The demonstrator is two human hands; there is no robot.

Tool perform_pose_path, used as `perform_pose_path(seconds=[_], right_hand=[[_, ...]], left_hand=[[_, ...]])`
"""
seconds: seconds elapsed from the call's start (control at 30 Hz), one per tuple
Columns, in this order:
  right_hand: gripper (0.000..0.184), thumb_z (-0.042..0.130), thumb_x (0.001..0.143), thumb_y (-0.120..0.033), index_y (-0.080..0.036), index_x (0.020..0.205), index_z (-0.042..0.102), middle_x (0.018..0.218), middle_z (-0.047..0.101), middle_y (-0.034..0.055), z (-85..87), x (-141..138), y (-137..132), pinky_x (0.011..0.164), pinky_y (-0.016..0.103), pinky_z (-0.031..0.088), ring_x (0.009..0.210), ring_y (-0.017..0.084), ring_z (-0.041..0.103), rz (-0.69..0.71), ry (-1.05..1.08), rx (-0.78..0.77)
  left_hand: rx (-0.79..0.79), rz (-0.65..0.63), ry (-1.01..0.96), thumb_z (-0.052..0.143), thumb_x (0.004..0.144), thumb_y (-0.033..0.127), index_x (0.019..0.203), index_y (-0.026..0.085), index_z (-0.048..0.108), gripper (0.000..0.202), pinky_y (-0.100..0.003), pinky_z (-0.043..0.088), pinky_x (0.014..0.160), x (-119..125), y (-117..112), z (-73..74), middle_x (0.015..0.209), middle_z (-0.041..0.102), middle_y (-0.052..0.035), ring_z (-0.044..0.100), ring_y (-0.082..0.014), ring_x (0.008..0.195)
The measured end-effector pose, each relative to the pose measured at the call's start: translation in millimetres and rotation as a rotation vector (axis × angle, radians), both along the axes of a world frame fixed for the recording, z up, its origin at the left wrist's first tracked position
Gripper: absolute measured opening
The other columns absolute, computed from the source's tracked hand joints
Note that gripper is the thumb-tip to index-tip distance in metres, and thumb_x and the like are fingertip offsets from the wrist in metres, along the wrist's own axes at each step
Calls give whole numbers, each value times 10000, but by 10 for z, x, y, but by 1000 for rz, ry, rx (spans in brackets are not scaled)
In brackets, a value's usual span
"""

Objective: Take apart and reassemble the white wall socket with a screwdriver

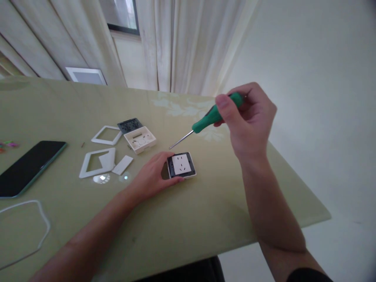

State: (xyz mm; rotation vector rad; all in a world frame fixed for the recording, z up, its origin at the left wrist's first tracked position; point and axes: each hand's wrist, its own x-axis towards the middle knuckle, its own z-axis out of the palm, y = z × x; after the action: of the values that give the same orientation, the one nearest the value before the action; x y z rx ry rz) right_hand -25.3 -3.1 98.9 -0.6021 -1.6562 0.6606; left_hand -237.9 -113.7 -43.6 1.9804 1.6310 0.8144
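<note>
Holding a green screwdriver [208, 120] aloft in a closed grip, the right hand [252, 125] bends inward; the left hand [151, 172] clasps the socket [181, 164] on the desk [211, 211], bare surface running rightward to its edge.

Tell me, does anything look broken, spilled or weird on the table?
Nothing looks broken or spilled. One oddity: a tiny, thin piece, maybe a screw, lies alone between the smartphone and the white frames, away from the socket in the left hand.

Tilted green-handled screwdriver [206, 120] near white-faced socket [181, 164]
</note>
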Motion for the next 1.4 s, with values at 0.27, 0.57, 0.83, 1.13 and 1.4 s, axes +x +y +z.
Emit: perform_pose_path(seconds=[0.27, 0.57, 0.83, 1.13, 1.4], right_hand=[[356, 906, 688, -187, -242, 792, 571, 778, 731, -48, -1120, 363, 239, 836, 254, 669, 841, 140, 775, 155, 503, -958], [378, 788, 695, -194, -249, 1054, 680, 983, 820, 12, -1288, 234, -56, 730, 310, 637, 786, 186, 785, 285, 432, -996], [330, 729, 651, -259, -232, 979, 705, 918, 821, 18, -1330, 225, -38, 649, 284, 567, 696, 168, 734, 201, 411, -1019], [326, 712, 650, -277, -226, 972, 704, 917, 819, 23, -1333, 193, -63, 645, 285, 554, 688, 165, 714, 198, 377, -986], [309, 696, 668, -272, -225, 973, 701, 927, 818, 34, -1343, 213, -49, 633, 283, 542, 686, 164, 706, 183, 371, -963]], left_hand=[[67, -137, 106, 759, 910, 638, 1506, 204, 519, 776, -562, 474, 1182, 106, -49, 30, 1474, 643, -158, 586, -370, 1359], [80, -134, 138, 825, 861, 542, 1479, 228, 553, 745, -551, 498, 1138, 166, -95, 127, 1428, 658, -147, 602, -364, 1308], [313, 707, 88, 588, 997, 485, 989, 216, 606, 270, -364, 565, 753, -556, -52, 497, 886, 694, -40, 692, -239, 809], [-234, 672, 659, 445, 1062, 278, 1270, 109, 734, 394, -546, 562, 975, -1164, 42, 176, 1274, 706, -246, 685, -438, 1186], [-170, 658, 620, 423, 1045, 225, 1199, 111, 765, 392, -553, 564, 967, -1149, 80, 134, 1235, 739, -246, 719, -427, 1123]])
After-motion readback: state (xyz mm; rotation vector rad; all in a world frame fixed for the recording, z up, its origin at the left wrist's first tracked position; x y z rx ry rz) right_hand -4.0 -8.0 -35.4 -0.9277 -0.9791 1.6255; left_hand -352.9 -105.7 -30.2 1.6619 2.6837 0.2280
